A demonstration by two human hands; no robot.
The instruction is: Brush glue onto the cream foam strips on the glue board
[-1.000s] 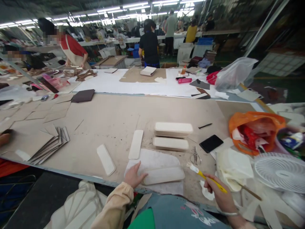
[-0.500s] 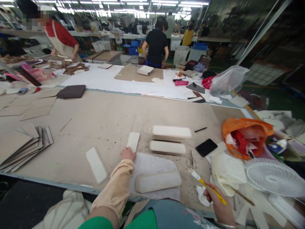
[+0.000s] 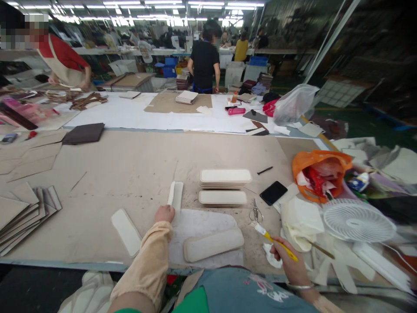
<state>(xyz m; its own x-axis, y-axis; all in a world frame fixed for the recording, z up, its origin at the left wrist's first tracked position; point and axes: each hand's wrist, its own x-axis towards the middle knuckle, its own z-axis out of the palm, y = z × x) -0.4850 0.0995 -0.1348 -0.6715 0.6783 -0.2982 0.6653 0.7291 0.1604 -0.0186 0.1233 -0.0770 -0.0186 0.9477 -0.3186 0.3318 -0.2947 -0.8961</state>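
Observation:
My left hand [image 3: 164, 214] is closed on the near end of a white strip [image 3: 171, 191], which stands tilted up on one edge. Another pale strip surface [image 3: 177, 200] lies against its right side; I cannot tell whether it is a separate piece. In my right hand [image 3: 289, 256] is a paintbrush [image 3: 276, 244] with a yellow handle, its pale bristles pointing up and left near the scissors [image 3: 256, 212]. A pile of rounded off-white strips [image 3: 213, 245] rests on a grey sheet [image 3: 208, 218]. Beyond it lie two more stacks of white strips [image 3: 225, 175], [image 3: 223, 197].
One loose white strip [image 3: 126, 232] lies left of my forearm. Right of the stacks are a black phone [image 3: 273, 193], an orange bag [image 3: 299, 167] and a white fan [image 3: 358, 221]. Folded boards [image 3: 29, 208] sit at far left. Two people stand beyond the table.
My left hand has tipped the strip from lying nearly flat up onto its edge, exposing the pale surface beside it. My right hand still holds the paintbrush. The whole view has shifted slightly.

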